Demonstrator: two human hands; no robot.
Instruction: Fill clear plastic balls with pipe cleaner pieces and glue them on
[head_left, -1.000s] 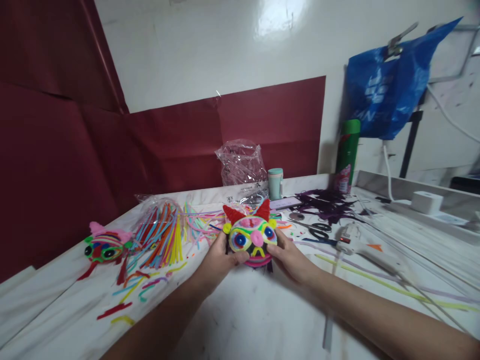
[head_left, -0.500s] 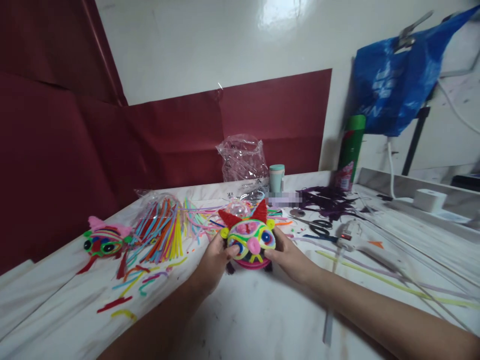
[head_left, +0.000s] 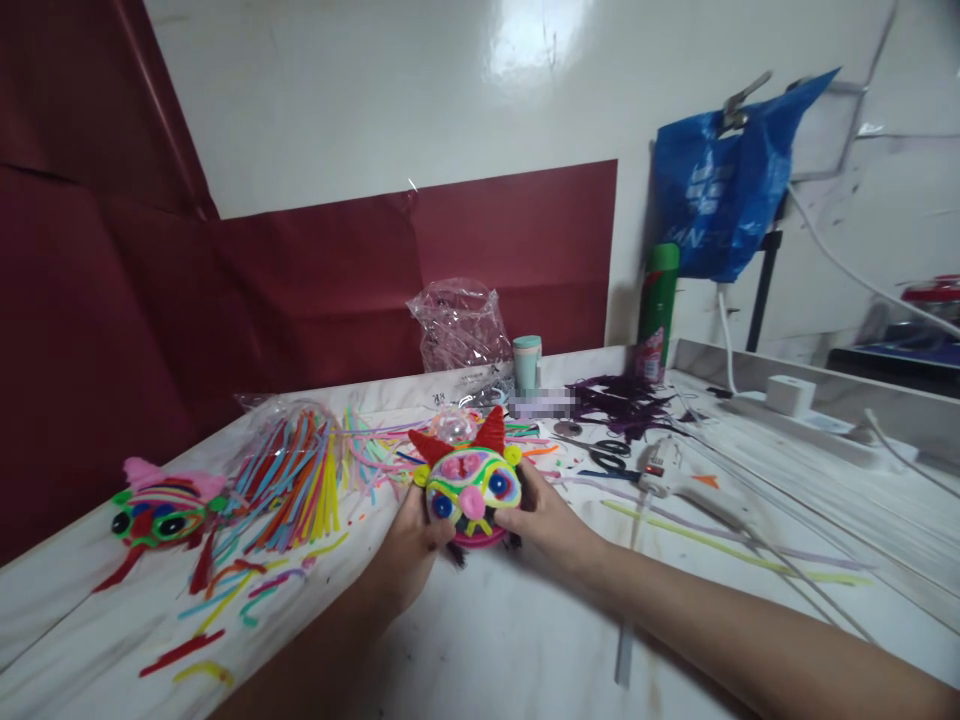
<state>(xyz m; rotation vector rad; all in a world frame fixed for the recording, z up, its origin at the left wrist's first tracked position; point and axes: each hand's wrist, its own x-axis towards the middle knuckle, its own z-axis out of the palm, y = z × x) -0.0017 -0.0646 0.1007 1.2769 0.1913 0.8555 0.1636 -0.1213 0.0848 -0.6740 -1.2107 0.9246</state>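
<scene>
Dark red sheeting [head_left: 60, 300] covered the wall at the far left and ran on behind the white marbled bench [head_left: 472, 650]. On the bench's left part sat a small fuzzy figure [head_left: 161, 515] with a pink crest, green-ringed black eyes and red strands hanging below. Just to its right lay scattered cut pieces [head_left: 184, 652] in red, yellow, blue, green and purple, and behind them a thick bundle of fuzzy stems [head_left: 292, 480] fanned out, partly under clear wrapping.

Near the middle, the left hand [head_left: 412, 540] gripped one side of a red-horned mask-like figure [head_left: 472, 503], its thumb on the front below a blue eye. The figure faced the wearer, pink nose centred, dark strands below; whether it touched the bench could not be told. A crumpled clear bag [head_left: 461, 325] stood behind it. The right hand [head_left: 544, 520] grasped the figure's other side, thumb beside the yellow mouth.

Farther right, behind the hands, stood a teal-lidded cup [head_left: 527, 365]; then came black-handled scissors [head_left: 611, 455], a heap of dark purple shreds [head_left: 622, 405] and a green can [head_left: 660, 300]. A white glue gun [head_left: 709, 490] lay nearer the wearer, close to the right forearm. Above, a blue bag [head_left: 705, 190] hung from a metal clip, and a white power strip [head_left: 832, 435] lay along the bench's right side.
</scene>
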